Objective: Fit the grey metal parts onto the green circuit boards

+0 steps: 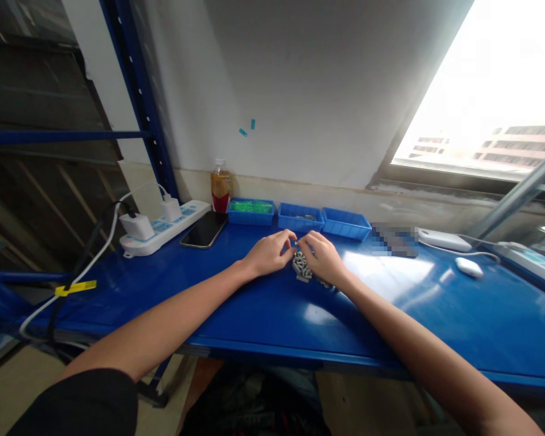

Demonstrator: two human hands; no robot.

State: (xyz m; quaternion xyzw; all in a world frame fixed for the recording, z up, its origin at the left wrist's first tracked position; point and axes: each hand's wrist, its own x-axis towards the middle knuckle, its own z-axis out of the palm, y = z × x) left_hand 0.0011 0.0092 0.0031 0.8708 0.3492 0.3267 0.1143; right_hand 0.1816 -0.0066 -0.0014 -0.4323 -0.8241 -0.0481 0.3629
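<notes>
My left hand (272, 252) is bent in a pinch, thumb and forefinger nearly meeting just above the blue tabletop. Facing it, my right hand (318, 254) also has its fingers drawn together, and the fingertips of both almost touch. A tiny pale bit shows between them, too small to name. Beneath and beside my right hand lies a heap of small silver metal pieces (302, 269), bolt-like in shape, partly hidden by that hand. Behind the hands, one blue bin (300, 225) contains some small metal parts.
Left of that bin, another blue bin (251, 219) holds green items; a third blue bin (346, 229) stands right. A drink bottle (221, 186), phone (205, 230) and power strip (166, 233) sit leftward. A white case (469, 267) and white power bank (444, 240) lie right.
</notes>
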